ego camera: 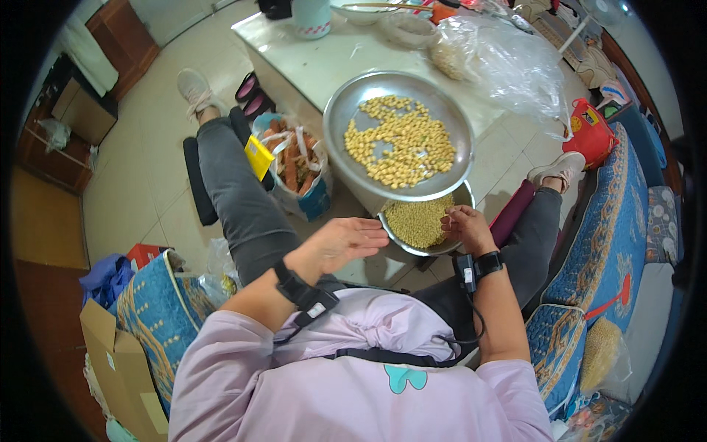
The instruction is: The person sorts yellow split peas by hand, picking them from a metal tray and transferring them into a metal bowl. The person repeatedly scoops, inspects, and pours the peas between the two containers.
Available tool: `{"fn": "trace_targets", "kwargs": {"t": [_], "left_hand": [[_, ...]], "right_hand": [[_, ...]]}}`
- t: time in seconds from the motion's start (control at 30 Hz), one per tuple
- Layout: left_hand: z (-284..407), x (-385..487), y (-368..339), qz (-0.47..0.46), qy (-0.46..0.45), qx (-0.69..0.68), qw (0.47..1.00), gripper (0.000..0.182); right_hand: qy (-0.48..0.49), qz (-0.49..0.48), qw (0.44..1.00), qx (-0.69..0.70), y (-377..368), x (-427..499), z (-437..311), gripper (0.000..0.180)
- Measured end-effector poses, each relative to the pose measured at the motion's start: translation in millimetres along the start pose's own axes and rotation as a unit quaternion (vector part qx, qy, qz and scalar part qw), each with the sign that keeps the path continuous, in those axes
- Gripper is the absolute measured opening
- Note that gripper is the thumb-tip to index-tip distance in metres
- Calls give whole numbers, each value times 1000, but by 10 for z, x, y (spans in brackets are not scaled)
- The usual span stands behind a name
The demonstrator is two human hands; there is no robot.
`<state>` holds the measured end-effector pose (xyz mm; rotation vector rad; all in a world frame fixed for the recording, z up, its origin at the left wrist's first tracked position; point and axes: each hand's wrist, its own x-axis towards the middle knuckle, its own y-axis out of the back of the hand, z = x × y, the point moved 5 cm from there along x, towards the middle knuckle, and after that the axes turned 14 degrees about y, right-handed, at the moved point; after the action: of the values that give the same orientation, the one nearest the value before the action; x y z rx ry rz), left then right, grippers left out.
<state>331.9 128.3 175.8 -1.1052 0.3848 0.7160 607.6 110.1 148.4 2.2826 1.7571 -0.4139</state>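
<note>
A wide steel basin (pixel 342 166) stands at the near edge of the white table, with yellow soybeans (pixel 406 141) spread over its bottom. Below its near rim sits a deeper metal pot (pixel 470 193), partly hidden by the basin and filled with smaller-looking yellow-green beans (pixel 417 224). My left hand (pixel 353 238) is at the pot's left rim, fingers stretched out flat and nothing seen in it. Over the pot's right side, my right hand (pixel 465 224) has its fingers curled with the tips near one another; whether a bean is between them is too small to tell.
A plastic bag (pixel 497 61), a bowl (pixel 409 30) and a white container (pixel 310 19) stand on the table (pixel 287 50). Beside my left leg is a bag of reddish-brown pieces (pixel 290 166). A blue patterned sofa (pixel 585 237) lies to the right, an open cardboard box (pixel 119 359) to the left.
</note>
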Motion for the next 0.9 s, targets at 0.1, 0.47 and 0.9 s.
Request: {"fn": "trace_targets", "kwargs": {"t": [0.1,0.47,0.9], "left_hand": [[65,305,-207,-29,-4,-52,998,44],[386,156,-74,-63,-84,-124,987,36],[1002,-349,-104,149,-325,15,934,29]], "right_hand": [[35,27,998,43,34,-46,-93,22],[180,-15,976,121,-190,-111,-728,37],[223,1,975,-28,-467,-104,-1176,16]]}}
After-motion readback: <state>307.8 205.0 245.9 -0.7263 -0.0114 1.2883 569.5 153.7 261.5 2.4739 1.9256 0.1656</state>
